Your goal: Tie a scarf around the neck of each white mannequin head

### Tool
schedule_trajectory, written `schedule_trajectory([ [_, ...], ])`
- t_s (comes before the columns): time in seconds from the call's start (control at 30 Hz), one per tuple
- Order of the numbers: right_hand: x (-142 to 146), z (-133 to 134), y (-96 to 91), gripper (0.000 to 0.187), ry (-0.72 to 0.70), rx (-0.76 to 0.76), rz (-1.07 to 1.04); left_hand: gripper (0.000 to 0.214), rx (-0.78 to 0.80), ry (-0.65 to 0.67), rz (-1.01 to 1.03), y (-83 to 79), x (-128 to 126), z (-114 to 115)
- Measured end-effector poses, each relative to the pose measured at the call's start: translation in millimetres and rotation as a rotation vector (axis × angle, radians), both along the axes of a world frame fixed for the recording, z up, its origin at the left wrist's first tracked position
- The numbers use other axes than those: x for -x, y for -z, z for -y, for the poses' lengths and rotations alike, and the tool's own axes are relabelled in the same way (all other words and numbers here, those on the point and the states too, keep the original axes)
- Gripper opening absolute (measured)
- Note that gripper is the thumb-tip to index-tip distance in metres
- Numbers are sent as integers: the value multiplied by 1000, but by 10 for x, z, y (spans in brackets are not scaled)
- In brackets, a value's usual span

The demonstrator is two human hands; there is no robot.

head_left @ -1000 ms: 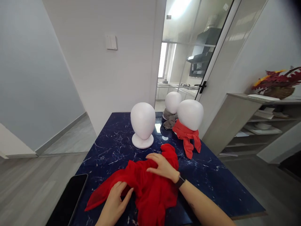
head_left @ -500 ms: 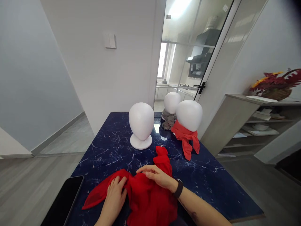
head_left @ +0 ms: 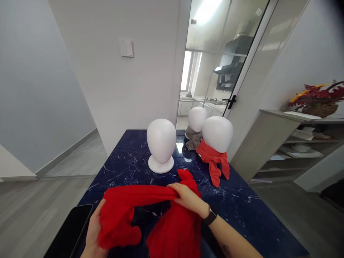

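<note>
Half a second ago the red scarf [head_left: 174,229] lay bunched flat on the dark blue marbled counter [head_left: 242,208] with both hands pressing on it. Now a stretch of it is lifted and pulled taut into a band across the lower middle of the frame, with dark counter showing under it. The left hand [head_left: 92,231] has moved out to the lower left and is closed on one end of the cloth, which bulges over it. The right hand [head_left: 188,197], with a black watch [head_left: 210,217] on its wrist, pinches the other end of the band at centre, and the rest of the scarf hangs down below it. The left fingers are hidden under the red fabric, and the wrist is cut off by the bottom edge, as is the scarf's lower part. A dark phone [head_left: 67,233] lies just beside the left hand, partly cropped. Behind stand a bare white mannequin head [head_left: 161,141], one wearing a knotted red scarf [head_left: 217,132], and a third [head_left: 197,118] with a grey scarf that is partly hidden.
</note>
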State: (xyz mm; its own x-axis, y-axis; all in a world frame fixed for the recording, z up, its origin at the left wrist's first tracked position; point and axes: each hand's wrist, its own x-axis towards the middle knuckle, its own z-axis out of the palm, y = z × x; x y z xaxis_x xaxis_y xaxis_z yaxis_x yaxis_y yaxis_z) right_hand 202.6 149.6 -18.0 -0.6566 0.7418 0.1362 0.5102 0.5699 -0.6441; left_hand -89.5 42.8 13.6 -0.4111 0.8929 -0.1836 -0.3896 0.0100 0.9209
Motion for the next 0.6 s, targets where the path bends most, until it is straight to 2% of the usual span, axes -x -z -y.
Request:
schedule_trajectory([
  [0.07,-156,-162,3,48,187,-66,-21,27,83,45,68,-7,-54,0],
  [0.13,-276,-289,6,47,359,-107,-151,34,91,111,10,-8,-129,-18],
  [0.23,-328,-362,-6,42,477,-25,-479,34,22,238,-427,34,-219,-61],
  [0.27,-312,-353,-17,38,478,47,-587,32,11,252,-632,72,-232,-68],
  [0.33,-254,-294,-46,32,426,229,-745,33,-10,188,-1033,180,-231,-56],
  [0.4,-188,-200,-78,32,320,359,-782,45,-38,79,-1307,299,-207,-12],
  [0.43,-159,-148,-94,32,265,371,-752,51,-55,49,-1386,344,-195,16],
  [0.5,-108,-43,-124,31,171,270,-626,62,-105,69,-1450,370,-198,62],
  [0.6,-18,105,-197,30,111,9,-455,79,-208,248,-1408,233,-306,71],
])
